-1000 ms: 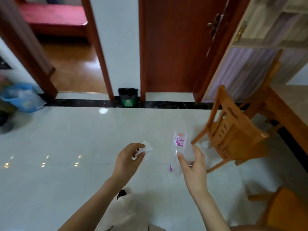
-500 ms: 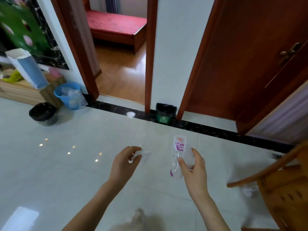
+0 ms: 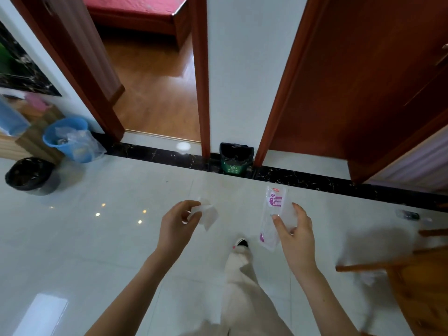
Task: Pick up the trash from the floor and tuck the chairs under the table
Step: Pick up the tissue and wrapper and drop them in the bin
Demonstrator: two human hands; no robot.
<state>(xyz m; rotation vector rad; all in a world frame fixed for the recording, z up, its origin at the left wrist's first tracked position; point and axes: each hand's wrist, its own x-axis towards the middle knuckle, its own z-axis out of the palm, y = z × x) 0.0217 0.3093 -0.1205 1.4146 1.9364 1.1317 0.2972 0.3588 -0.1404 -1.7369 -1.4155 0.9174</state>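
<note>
My left hand [image 3: 178, 223] pinches a small white scrap of paper [image 3: 206, 214] between thumb and fingers. A clear plastic wrapper with purple print [image 3: 272, 214] is held upright in my right hand [image 3: 294, 235]. Both hands are raised over the pale tiled floor. Straight ahead, against the wall between two door frames, stands a small green bin with a black liner [image 3: 234, 159]. A wooden chair [image 3: 417, 280] shows blurred at the right edge, with a crumpled white scrap [image 3: 368, 278] on the floor beneath it. A small plastic bottle [image 3: 408, 215] lies on the floor at the right.
At the left stand a blue bucket with a plastic bag [image 3: 68, 139] and a round black-lined bin [image 3: 30, 175]. An open doorway [image 3: 150, 93] leads to a room with a red bed. My leg and shoe [image 3: 240, 248] are stepping forward between my arms.
The view has swung left and moved closer to the green bin. The chair has slid to the right edge. My leg has stepped forward. Both hands keep their hold.
</note>
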